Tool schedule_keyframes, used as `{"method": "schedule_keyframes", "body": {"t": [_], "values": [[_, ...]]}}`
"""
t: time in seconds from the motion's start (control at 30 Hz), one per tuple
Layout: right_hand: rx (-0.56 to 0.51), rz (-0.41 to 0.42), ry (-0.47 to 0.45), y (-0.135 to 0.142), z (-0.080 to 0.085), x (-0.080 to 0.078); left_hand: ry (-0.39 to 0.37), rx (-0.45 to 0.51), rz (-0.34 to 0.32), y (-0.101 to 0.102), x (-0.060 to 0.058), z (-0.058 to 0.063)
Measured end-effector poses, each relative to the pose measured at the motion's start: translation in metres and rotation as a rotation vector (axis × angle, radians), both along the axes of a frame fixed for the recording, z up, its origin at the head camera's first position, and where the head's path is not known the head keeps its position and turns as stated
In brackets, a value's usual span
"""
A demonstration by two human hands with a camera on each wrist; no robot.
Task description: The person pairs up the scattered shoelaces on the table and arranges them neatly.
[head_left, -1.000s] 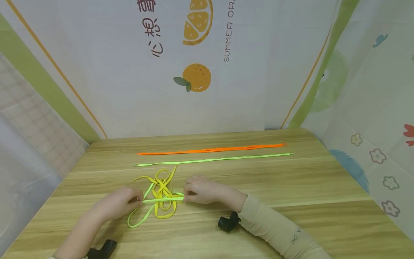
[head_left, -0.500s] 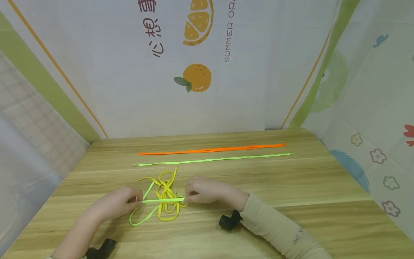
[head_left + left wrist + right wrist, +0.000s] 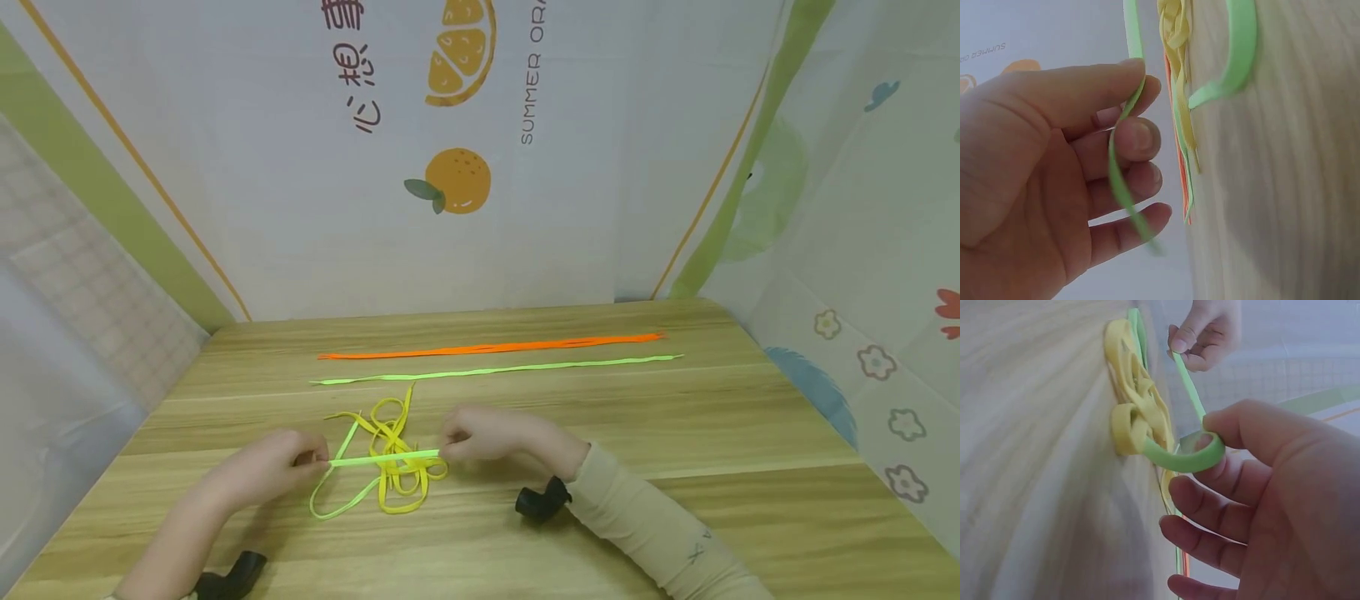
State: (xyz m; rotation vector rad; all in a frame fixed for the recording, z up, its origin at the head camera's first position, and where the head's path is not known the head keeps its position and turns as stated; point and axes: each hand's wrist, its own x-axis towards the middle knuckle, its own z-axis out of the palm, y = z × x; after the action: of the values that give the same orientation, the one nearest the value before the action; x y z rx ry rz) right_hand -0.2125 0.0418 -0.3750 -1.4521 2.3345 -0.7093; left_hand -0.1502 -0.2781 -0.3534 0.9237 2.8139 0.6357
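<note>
A green shoelace (image 3: 360, 460) is stretched between my two hands, just above a loose yellow shoelace (image 3: 393, 429) that lies tangled on the table. My left hand (image 3: 288, 462) pinches the green lace near one end between thumb and index finger; in the left wrist view its short tail (image 3: 1124, 187) dangles past the fingers. Farther along, my right hand (image 3: 480, 433) pinches the same lace, and in the right wrist view it bends in a loop (image 3: 1188, 461) from those fingertips down into the yellow tangle. More of the green lace curves on the table below my left hand.
Behind the tangle, a second green shoelace (image 3: 495, 369) lies straight across the wooden table (image 3: 675, 433). Farther back and parallel to it are orange shoelaces (image 3: 491, 347). A printed white cloth (image 3: 300, 233) hangs behind the table's far edge.
My right hand has moved a little right and up, lengthening the taut green stretch between the hands. The yellow tangle has shifted right with it. My left hand has barely moved.
</note>
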Motion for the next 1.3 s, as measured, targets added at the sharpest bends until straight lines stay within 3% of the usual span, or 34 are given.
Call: {"method": "schedule_keyframes", "body": {"t": [0.3,0.53,0.73,0.97,1.3], "values": [[-0.002,-0.095,-0.133,0.009,0.008,0.000,0.021,0.024,-0.019,-0.004,0.000,0.003],[0.014,-0.125,-0.146,0.017,0.016,0.000,-0.020,0.035,0.003,-0.005,0.001,0.009],[-0.005,-0.135,-0.177,0.024,0.018,-0.001,-0.027,0.039,0.007,-0.004,0.001,0.009],[-0.002,-0.145,-0.152,0.033,0.025,-0.002,-0.020,0.042,0.011,-0.005,0.001,0.011],[-0.011,-0.124,-0.164,0.046,0.027,-0.002,-0.065,0.044,0.038,-0.004,0.004,0.016]]}}
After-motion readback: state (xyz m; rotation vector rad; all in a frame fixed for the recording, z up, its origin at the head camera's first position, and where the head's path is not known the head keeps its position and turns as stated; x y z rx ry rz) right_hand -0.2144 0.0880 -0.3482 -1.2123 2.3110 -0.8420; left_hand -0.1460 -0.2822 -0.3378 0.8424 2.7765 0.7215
